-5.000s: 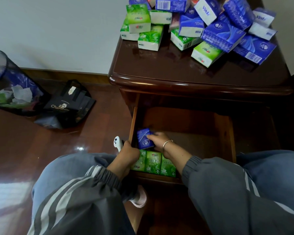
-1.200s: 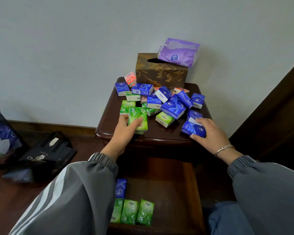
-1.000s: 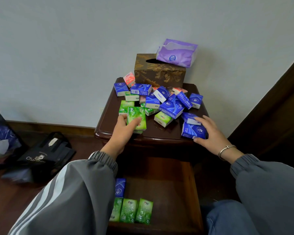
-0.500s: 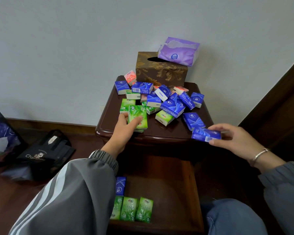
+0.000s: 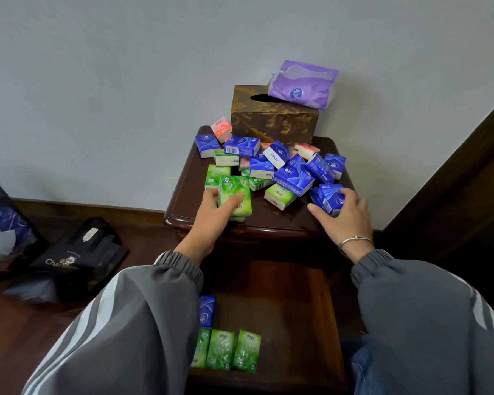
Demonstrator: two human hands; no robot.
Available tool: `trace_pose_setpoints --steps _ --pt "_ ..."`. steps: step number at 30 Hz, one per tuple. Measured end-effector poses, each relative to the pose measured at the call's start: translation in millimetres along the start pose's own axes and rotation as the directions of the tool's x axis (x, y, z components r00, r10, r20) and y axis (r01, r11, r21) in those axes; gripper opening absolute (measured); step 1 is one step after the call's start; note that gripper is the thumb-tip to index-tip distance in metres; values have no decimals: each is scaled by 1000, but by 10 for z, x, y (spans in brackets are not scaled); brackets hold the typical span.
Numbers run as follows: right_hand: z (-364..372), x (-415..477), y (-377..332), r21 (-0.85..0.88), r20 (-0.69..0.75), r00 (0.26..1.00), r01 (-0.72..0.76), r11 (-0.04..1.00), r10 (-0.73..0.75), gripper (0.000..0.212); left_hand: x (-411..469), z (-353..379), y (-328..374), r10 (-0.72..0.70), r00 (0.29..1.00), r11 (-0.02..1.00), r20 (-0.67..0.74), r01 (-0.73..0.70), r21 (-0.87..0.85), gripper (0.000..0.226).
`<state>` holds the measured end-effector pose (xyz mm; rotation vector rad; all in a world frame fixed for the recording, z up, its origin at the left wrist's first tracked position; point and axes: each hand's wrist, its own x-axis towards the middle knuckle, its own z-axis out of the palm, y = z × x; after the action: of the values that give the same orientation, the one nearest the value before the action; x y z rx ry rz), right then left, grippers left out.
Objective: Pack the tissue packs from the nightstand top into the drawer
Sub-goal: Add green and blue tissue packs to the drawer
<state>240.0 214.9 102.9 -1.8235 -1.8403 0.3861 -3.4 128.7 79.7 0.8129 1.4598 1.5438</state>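
Tissue packs (image 5: 271, 172): loose heap, blue, green and pink, on the nightstand top (image 5: 194, 195), frame centre. Drawer (image 5: 305, 323), lower centre, pulled out; three green packs (image 5: 228, 349) in a row and one blue pack (image 5: 207, 310) inside, their left part hidden by the grey sleeve (image 5: 131, 323). Left hand (image 5: 211, 215): fingers closed round an upright green pack (image 5: 234, 198). Right hand (image 5: 345, 215): fingers gripping blue packs (image 5: 327, 196), count unclear. Behind: patterned tissue box (image 5: 274, 121) bearing a purple pack (image 5: 303, 85).
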Motion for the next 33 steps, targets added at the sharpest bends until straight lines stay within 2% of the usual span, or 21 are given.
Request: trace_pose_setpoints --steps 3,9,14,17,20,24,26,29,31,33 --pt "10 59 -50 15 -13 1000 12 1000 -12 77 -1 2 -3 8 1000 1000 8 -8 -7 41" --pt "23 134 -50 37 -20 997 81 996 -80 56 -4 -4 7 -9 1000 1000 -4 9 -12 49" --pt "-125 149 176 91 155 959 225 970 -237 61 -11 -10 13 -7 1000 1000 -7 7 5 46" --pt "-250 149 250 86 282 921 257 963 -271 62 -10 -7 22 -9 1000 1000 1 9 -4 46" --pt "-313 98 254 85 329 899 276 957 -289 63 -13 -15 15 -19 1000 1000 -19 19 -5 51" --pt "-373 -60 254 146 295 923 211 966 -246 63 -48 -12 36 -77 997 991 -19 74 -111 54" --pt "-405 -211 270 252 266 940 145 957 -212 63 -109 -31 72 -110 994 970 -8 105 -221 55" --pt "-474 -496 332 405 234 950 97 909 -205 61 -289 -92 122 -93 994 928 54 106 -356 41" --pt "-523 -697 337 475 256 940 80 876 -225 60 -482 -186 109 -109 987 890 114 148 -431 38" --pt "-524 -903 371 526 325 913 42 849 -246 58 -734 -300 4 -163 973 874 165 220 -434 48"
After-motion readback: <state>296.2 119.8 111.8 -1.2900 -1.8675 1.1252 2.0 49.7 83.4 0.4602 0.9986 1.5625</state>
